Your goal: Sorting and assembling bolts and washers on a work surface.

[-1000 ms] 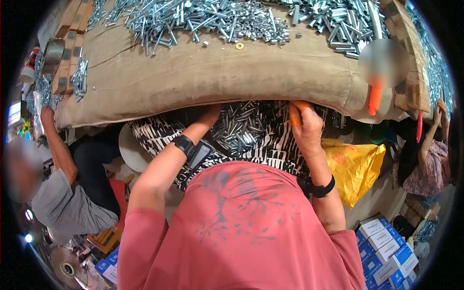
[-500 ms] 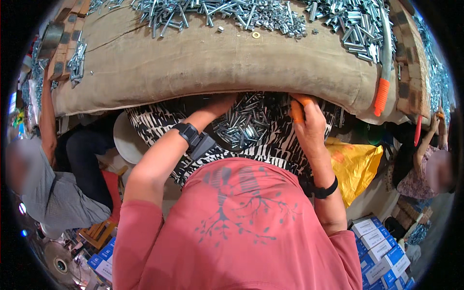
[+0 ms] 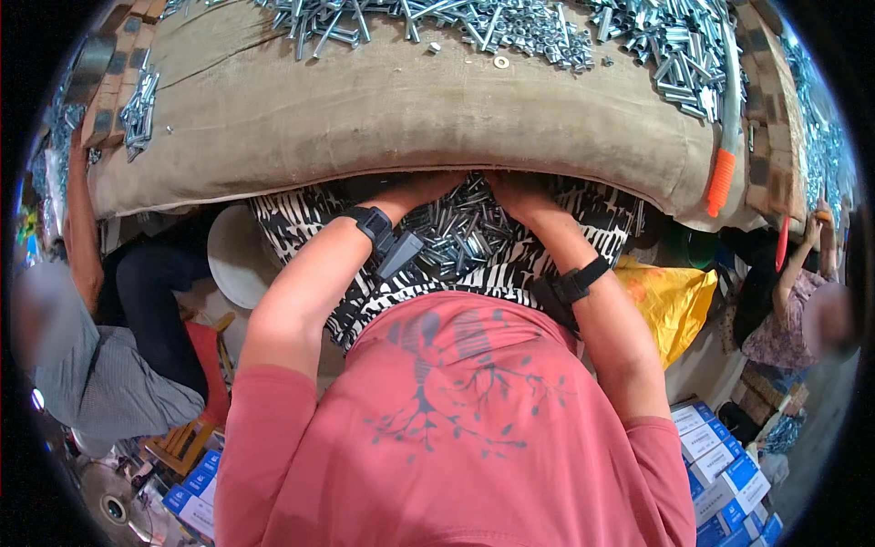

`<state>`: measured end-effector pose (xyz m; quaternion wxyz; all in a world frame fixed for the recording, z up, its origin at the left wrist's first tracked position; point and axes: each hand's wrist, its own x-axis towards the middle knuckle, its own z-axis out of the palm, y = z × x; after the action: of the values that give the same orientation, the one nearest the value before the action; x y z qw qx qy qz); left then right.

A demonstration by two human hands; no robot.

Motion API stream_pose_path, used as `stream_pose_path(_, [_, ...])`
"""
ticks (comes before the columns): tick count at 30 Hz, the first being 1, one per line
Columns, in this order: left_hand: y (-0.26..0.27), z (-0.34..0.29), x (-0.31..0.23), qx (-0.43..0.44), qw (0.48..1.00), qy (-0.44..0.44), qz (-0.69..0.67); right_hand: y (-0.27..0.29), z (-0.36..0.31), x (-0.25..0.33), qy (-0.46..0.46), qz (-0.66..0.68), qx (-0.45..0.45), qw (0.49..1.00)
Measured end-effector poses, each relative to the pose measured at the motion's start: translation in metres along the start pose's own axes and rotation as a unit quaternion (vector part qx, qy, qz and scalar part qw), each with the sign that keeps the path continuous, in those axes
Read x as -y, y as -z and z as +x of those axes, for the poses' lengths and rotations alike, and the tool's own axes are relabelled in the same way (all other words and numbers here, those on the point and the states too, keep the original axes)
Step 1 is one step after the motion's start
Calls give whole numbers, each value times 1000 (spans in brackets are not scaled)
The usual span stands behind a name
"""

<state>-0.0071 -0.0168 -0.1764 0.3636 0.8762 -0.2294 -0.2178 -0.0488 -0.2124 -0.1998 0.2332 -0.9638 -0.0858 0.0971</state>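
Observation:
Both my hands reach under the near edge of the beige cloth-covered table. My left hand is at the far left side of a heap of small silvery metal tubes in my lap. My right hand is at the heap's far right side. The table edge hides the fingers of both hands, so I cannot see what they hold. The heap lies on a black-and-white patterned cloth over my lap.
Silvery bolts, short sleeves and tubes are piled on the table. An orange-ended hose hangs at its right. Co-workers sit left and right. A yellow bag and blue-white boxes are right.
My right hand has moved left and farther under the table edge, toward my left hand. The orange coverings on its fingers no longer show. My left hand has shifted slightly right.

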Motion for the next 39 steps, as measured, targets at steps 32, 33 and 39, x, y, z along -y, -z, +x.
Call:
stream_pose_path(32, [24, -9, -18, 13, 992, -8, 122, 48, -22, 32, 9, 212, 6, 977])
stream_pose_path(33, [24, -13, -19, 29, 988, -30, 150, 60, -27, 29, 23, 233, 17, 972])
stream_pose_path(39, [68, -51, -75, 162, 985, 23, -61, 132, -78, 52, 32, 242, 88, 966])
